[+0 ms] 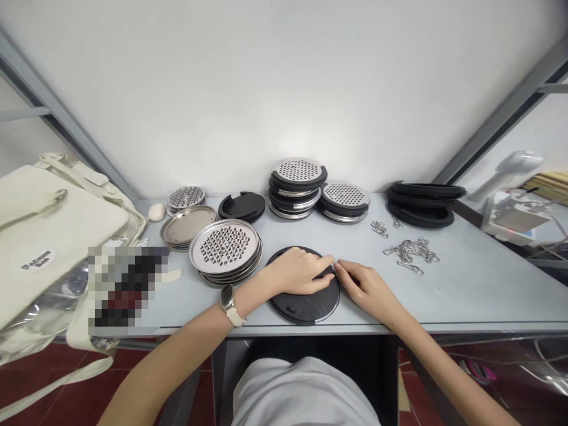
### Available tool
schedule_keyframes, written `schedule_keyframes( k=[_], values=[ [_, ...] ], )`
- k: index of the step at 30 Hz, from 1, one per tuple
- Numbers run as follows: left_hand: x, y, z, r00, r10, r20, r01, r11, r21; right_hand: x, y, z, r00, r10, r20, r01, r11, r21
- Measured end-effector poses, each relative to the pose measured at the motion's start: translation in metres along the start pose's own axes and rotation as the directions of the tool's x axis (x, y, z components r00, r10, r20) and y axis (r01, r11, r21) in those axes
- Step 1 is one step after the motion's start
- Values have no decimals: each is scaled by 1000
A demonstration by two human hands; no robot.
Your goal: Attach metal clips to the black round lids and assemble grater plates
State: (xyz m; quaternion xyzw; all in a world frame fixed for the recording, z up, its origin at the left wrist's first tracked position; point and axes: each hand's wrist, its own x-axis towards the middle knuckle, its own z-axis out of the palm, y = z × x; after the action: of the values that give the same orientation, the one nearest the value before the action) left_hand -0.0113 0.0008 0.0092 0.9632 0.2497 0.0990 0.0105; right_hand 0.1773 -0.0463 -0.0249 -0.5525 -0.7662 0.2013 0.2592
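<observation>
A black round grater holder (306, 307) lies on the table in front of me, by its front edge. My left hand (297, 271) rests on top of it, with thumb and index finger curled around its right rim. At that same rim, my right hand (359, 285) pinches with thumb and index finger, and the tips of both hands almost meet. Whatever sits between the right fingertips is too small and covered to make out. Several loose wire clips (412, 251) lie to the right, and a smaller group of clips (380, 228) lies just behind them.
A stack of round metal grater plates (226, 245) stands left of my hands, near plain metal discs (189, 225). Assembled graters (298, 171) are stacked at the back, with black holders (421, 204) at the right. A cream bag (57, 219) occupies the left side.
</observation>
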Motion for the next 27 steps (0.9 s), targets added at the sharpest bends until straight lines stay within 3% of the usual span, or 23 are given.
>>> schedule_keyframes(
  k=[27],
  values=[
    [2, -3, 4, 1000, -12, -13, 9, 988, -156, -2, -2, 0, 1000, -21, -18, 21, 1000, 1]
  ],
)
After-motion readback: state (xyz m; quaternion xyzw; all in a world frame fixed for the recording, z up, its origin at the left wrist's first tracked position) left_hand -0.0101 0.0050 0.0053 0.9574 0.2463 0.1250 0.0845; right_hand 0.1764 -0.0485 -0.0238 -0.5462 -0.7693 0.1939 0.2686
